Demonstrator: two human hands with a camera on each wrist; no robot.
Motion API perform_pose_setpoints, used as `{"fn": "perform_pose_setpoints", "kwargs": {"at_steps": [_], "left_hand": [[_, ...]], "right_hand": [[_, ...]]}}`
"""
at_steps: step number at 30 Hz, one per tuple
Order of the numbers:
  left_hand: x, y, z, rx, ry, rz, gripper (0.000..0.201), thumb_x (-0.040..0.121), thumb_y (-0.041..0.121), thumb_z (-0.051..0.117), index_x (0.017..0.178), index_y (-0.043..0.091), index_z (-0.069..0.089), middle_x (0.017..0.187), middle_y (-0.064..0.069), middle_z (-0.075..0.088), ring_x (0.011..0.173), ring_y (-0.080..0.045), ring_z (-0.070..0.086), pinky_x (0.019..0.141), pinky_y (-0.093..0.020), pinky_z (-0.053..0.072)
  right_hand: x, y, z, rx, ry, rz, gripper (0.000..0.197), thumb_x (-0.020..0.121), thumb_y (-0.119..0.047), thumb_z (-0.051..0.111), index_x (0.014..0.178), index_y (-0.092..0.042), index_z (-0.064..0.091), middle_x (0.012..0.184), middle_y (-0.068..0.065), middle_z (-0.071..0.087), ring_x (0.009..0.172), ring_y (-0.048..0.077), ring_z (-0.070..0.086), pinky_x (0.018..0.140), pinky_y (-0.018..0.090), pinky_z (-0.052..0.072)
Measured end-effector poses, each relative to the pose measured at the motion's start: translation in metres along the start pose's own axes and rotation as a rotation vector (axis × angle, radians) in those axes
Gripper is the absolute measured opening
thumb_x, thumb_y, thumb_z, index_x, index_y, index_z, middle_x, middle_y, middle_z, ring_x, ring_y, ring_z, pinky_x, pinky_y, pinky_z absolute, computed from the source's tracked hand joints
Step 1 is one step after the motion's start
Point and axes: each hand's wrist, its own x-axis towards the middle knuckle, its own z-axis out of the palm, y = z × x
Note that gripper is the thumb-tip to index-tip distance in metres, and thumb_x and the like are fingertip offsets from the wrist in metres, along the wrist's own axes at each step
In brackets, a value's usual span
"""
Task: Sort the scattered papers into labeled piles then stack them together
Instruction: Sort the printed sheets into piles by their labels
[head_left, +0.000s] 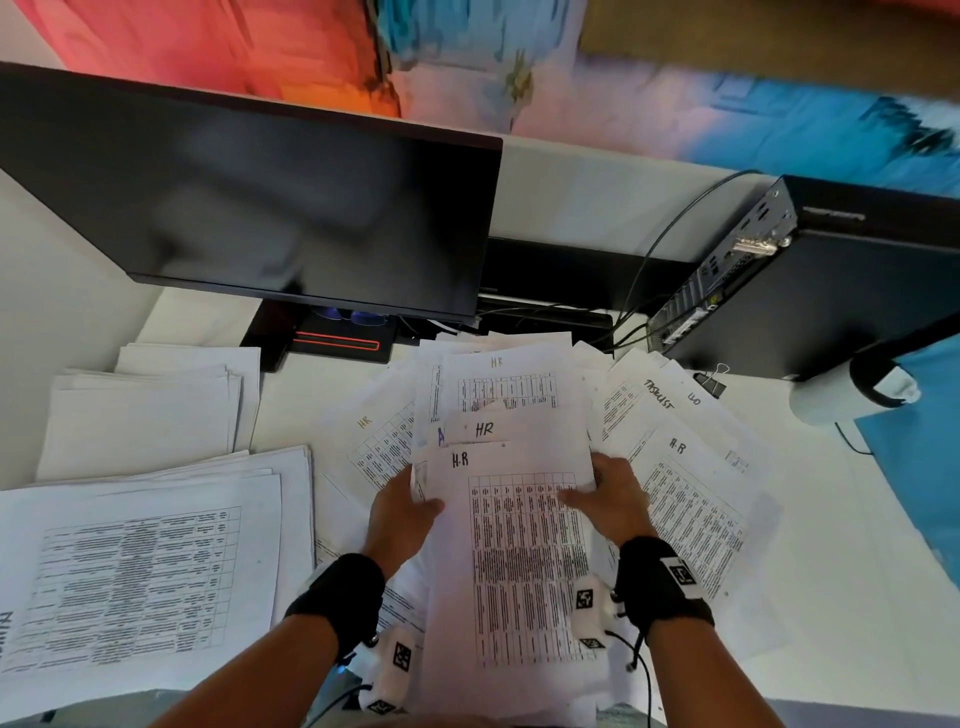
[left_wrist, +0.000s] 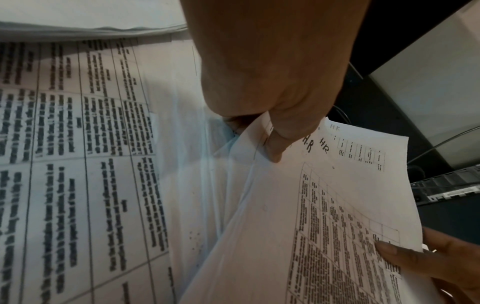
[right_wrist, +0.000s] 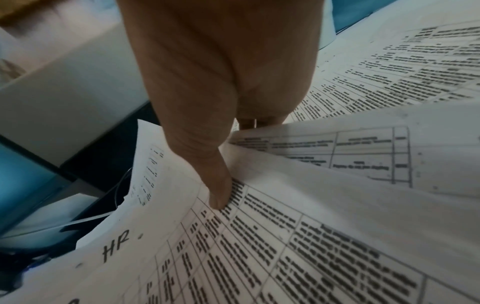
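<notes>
My left hand (head_left: 402, 512) pinching the HR sheets (head_left: 519, 545) at their left edge, my right hand (head_left: 610, 499) pinching the right edge, thumb on top, both grips holding the sheets above scattered papers (head_left: 691, 488) mid-table, sorted piles (head_left: 145, 561) left, monitor (head_left: 260, 208) behind

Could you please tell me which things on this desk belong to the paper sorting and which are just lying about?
Job: HR sheets held in left hand and right hand; scattered papers; sorted pile.
Lying about: monitor; computer case; binder clip.
</notes>
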Motion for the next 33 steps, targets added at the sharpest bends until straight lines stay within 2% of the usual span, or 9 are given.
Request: {"fn": "perform_pose_setpoints", "kwargs": {"at_steps": [4,12,14,17,19,22,25,28,33], "left_hand": [[0.0,-0.006,-0.006,-0.126,-0.04,0.022,0.042,0.08,0.013,0.077,0.119,0.025,0.068,0.105,0.005,0.08,0.094,-0.018,0.078,0.082,-0.048,0.065],[0.007,0.019,-0.001,-0.103,-0.167,0.054,0.039,0.09,0.001,0.06,0.122,0.023,0.065,0.102,-0.001,0.079,0.091,-0.019,0.076,0.083,-0.044,0.063],[0.011,0.029,0.001,-0.111,-0.279,0.049,0.035,0.094,0.004,0.059,0.121,0.025,0.066,0.105,-0.009,0.078,0.09,-0.022,0.072,0.08,-0.041,0.057],[0.007,0.047,0.0,-0.12,-0.423,0.078,0.029,0.1,0.008,0.064,0.129,0.013,0.066,0.119,-0.004,0.077,0.101,-0.011,0.074,0.089,-0.026,0.059],[0.0,0.054,-0.003,-0.201,-0.463,0.111,0.041,0.096,0.016,0.074,0.136,0.015,0.063,0.126,0.0,0.075,0.113,-0.013,0.073,0.1,-0.035,0.058],[-0.01,0.056,-0.01,-0.314,-0.452,0.101,0.073,0.082,0.029,0.088,0.144,0.025,0.05,0.134,0.001,0.069,0.123,-0.016,0.067,0.107,-0.04,0.055],[-0.032,0.07,-0.008,-0.273,-0.668,0.121,0.07,0.082,0.021,0.089,0.144,0.021,0.056,0.136,-0.003,0.07,0.127,-0.022,0.066,0.109,-0.044,0.053],[-0.056,0.1,0.006,-0.199,-0.709,0.195,0.059,0.084,0.02,0.089,0.136,0.028,0.063,0.128,0.007,0.074,0.122,-0.011,0.069,0.108,-0.039,0.054],[-0.096,0.161,0.009,-0.085,-0.605,0.371,0.017,0.094,0.039,0.078,0.096,0.055,0.071,0.087,0.018,0.076,0.072,0.015,0.063,0.08,-0.018,0.059]], "right_hand": [[-0.013,0.005,0.004,-0.128,0.21,-0.082,0.039,0.079,-0.018,0.088,0.115,-0.014,0.073,0.116,-0.003,0.046,0.089,0.018,0.055,0.085,0.022,0.047],[-0.045,0.012,0.018,0.235,0.297,0.058,0.057,0.087,-0.003,0.08,0.13,-0.019,0.045,0.104,-0.002,0.065,0.082,0.013,0.069,0.055,0.014,0.053],[-0.047,0.012,0.01,0.346,0.227,0.106,0.059,0.087,-0.006,0.082,0.133,-0.019,0.048,0.097,-0.006,0.07,0.079,0.008,0.07,0.064,0.02,0.061],[-0.05,0.018,-0.005,0.519,-0.002,0.132,0.031,0.09,-0.012,0.08,0.12,-0.013,0.07,0.101,-0.001,0.08,0.094,0.014,0.077,0.102,0.05,0.057],[-0.063,0.02,-0.017,0.622,-0.032,0.103,0.028,0.094,-0.015,0.075,0.122,-0.016,0.072,0.114,-0.003,0.08,0.11,0.013,0.074,0.108,0.045,0.051],[-0.085,0.034,-0.04,0.709,0.053,0.074,0.024,0.087,-0.038,0.084,0.08,-0.018,0.073,0.074,0.014,0.07,0.08,0.027,0.071,0.094,0.039,0.051],[-0.104,0.033,-0.055,0.651,0.177,0.125,0.071,0.066,-0.066,0.091,0.057,-0.026,0.033,0.059,0.004,0.018,0.057,0.02,0.023,0.069,0.03,0.039],[-0.119,0.001,-0.064,0.653,0.225,0.014,0.046,0.079,-0.036,0.086,0.058,-0.017,0.05,0.048,-0.012,0.046,0.04,0.006,0.04,0.062,0.026,0.036],[-0.149,-0.045,-0.101,0.677,0.495,-0.114,0.004,0.075,-0.024,0.083,0.078,-0.023,0.082,0.076,-0.018,0.078,0.07,-0.006,0.072,0.072,0.016,0.057]]}}
